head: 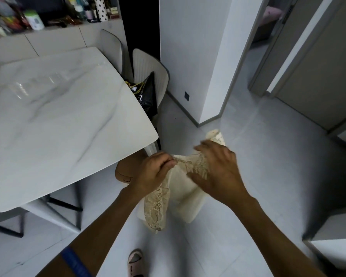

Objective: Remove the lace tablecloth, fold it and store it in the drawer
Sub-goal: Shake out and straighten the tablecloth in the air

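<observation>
- Marble-look white table [68,116] sits bare and glossy, well off to the left of the fingers; the cloth is already off it, so the removal step looks finished.
- Pale tiled floor [268,166] spreads under both hands, a handy open spot for folding in mid-air.
- Cream lace tablecloth [180,188] hangs bunched between the 2 hands, clear of table and floor: a smooth woven panel draping below the right fingers, an openwork scalloped lace border trailing beneath the left ones. Soft and limp, it will sag wherever it isn't gripped.
- Right hand [218,172] clasps the upper edge, lace poking out above its fingers, probably to keep that corner square.
- Left hand [154,172] is pinched closed on a gathered lace edge, drawing it toward the right fingers, which I read as mid-fold.
- No drawer shows, so storage comes later.
</observation>
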{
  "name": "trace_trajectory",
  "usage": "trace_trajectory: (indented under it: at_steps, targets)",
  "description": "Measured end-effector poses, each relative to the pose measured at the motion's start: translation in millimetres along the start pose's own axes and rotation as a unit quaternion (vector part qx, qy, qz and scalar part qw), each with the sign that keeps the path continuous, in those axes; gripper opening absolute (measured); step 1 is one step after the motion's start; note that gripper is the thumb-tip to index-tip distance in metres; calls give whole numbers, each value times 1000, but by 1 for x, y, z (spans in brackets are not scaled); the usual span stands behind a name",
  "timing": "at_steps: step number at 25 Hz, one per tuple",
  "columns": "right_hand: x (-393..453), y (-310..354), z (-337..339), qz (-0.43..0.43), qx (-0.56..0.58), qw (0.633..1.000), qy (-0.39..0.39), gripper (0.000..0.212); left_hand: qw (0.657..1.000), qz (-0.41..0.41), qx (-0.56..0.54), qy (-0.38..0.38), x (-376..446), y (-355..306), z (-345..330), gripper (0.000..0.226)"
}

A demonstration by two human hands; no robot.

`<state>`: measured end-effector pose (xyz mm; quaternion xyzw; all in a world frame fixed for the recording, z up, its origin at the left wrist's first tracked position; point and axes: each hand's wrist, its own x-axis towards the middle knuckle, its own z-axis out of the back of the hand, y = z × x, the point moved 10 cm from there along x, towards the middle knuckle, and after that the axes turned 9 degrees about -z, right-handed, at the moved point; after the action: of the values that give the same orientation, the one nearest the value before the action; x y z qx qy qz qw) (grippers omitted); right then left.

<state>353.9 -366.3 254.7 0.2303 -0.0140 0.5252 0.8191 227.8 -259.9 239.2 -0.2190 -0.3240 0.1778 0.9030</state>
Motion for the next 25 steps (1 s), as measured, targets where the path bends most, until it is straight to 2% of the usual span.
trace_trajectory:
  at_steps: [1,2,3,4,7,9,11,14,17,20,21,23,25]
  targets:
    - [9,18,-22,63,0,994,86,55,1000,-27,7,4,5,-9,1,10]
    - [16,32,-32,94,23,984,148,46,998,-54,10,4,8,-18,3,10]
    - [25,40,-34,98,72,973,194,28,997,-72,12,3,11,-23,6,11]
    - [34,39,-33,84,108,968,210,17,997,-77,13,2,12,-25,9,14]
    - [50,35,-36,65,109,973,193,25,999,-47,10,11,3,-10,13,24]
    - [55,34,-35,46,114,976,181,21,999,-14,-22,38,-18,3,5,29]
    - [57,31,-39,8,123,975,182,15,998,9,-37,55,-42,7,-5,20]
    - [54,36,-43,4,104,977,184,16,999,18,17,36,-61,11,-11,3]
    - [55,35,-34,-6,92,984,151,18,994,38,99,3,-60,22,1,10]
    - [59,37,-21,13,48,994,101,22,975,46,217,-10,-51,18,14,20]
    - [59,39,-19,18,36,995,95,27,976,60,208,-3,-48,14,11,23]
    - [59,40,-19,7,37,995,96,36,984,137,113,17,-44,12,-3,51]
    - [60,36,-15,-7,58,994,92,45,974,205,80,56,-41,11,-26,67]
